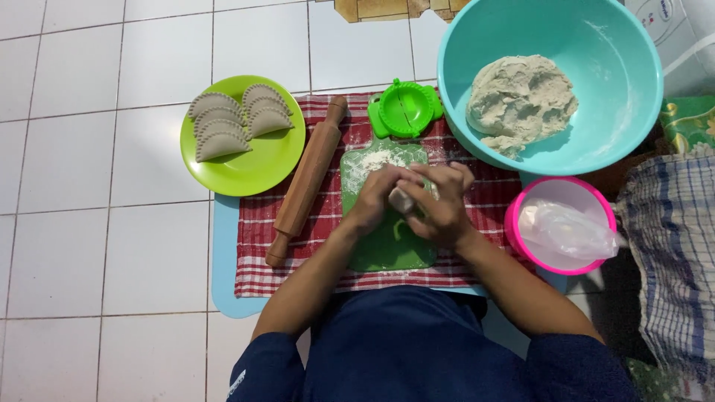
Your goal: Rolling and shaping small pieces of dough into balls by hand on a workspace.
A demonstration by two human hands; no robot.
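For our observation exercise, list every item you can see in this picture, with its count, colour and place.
Dough piece: one, pale, held between both hands.
Cutting board: one, green, floured, on the cloth.
Checked cloth: one, red and white, on a blue mat.
Rolling pin: one, wooden, left of the board.
Dumpling press: one, green, above the board.
Plate: one, lime green, far left.
Shaped dumplings: about five, pale, on the plate.
Large bowl: one, turquoise, top right.
Dough mass: one, pale, inside it.
Small bowl: one, pink, holding clear plastic.
Left hand, right hand: over the board.
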